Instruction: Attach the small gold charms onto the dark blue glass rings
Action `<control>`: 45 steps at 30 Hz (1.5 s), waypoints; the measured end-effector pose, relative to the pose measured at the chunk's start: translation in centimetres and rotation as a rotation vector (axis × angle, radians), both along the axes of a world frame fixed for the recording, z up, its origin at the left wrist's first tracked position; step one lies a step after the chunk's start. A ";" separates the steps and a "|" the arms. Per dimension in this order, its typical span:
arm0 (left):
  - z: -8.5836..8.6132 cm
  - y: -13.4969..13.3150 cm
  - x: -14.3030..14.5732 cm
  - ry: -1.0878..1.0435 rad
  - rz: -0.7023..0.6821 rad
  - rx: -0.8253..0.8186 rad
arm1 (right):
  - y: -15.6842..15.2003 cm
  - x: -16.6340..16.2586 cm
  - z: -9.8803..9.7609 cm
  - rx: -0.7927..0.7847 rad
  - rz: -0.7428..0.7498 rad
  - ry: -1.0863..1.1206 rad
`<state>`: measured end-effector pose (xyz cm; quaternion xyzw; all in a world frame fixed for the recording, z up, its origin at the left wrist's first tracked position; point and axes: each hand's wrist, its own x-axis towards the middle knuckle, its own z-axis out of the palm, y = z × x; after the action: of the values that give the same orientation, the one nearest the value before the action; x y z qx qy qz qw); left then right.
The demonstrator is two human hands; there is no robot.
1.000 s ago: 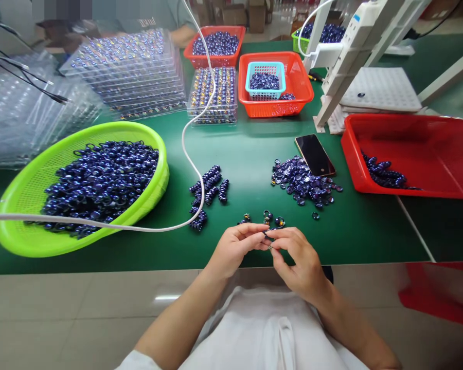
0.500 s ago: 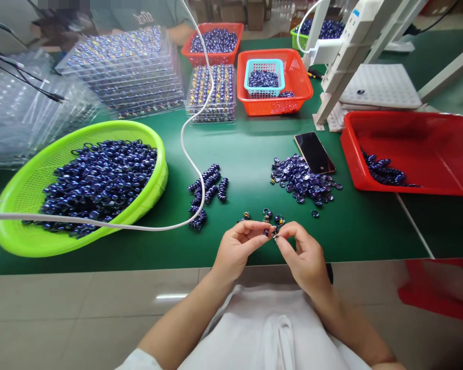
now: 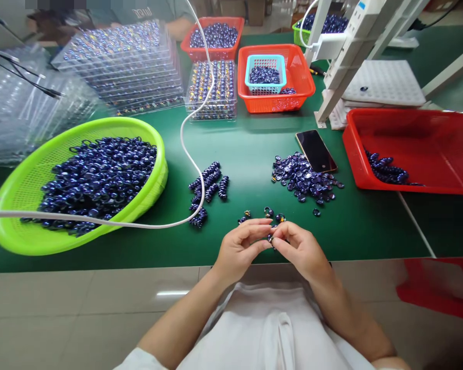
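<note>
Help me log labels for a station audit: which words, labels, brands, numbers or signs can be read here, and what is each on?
None can be read for certain.
Pale lettering on a co-worker's shirt: too blurred to read.
Blue mark on the white upright: too small to tell whether it bears text.
Phone: dark screen, no text visible.

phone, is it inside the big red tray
No, the phone lies outside the tray, to its left, by the loose dark pieces on the green table.
</note>
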<state>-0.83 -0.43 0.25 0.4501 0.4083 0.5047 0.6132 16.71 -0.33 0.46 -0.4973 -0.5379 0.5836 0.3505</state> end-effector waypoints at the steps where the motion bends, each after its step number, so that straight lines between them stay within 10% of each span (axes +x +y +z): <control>1: 0.0 0.0 -0.2 0.048 -0.019 0.019 | 0.1 0.1 0.0 -0.009 0.008 -0.004; 24: 0.8 -0.5 0.1 0.347 0.045 0.020 | 0.9 0.0 1.9 0.215 0.001 -0.291; 32: 1.8 0.5 -0.3 0.103 0.065 -0.325 | 0.9 0.4 1.4 0.307 0.000 -0.200; 45: 1.2 0.8 0.4 0.040 0.079 -0.337 | -0.2 1.2 0.2 0.635 0.034 -0.233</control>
<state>-0.48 0.35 1.47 0.3343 0.5166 0.4440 0.6514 17.89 -0.53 0.67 -0.4174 -0.7375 0.3320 0.4144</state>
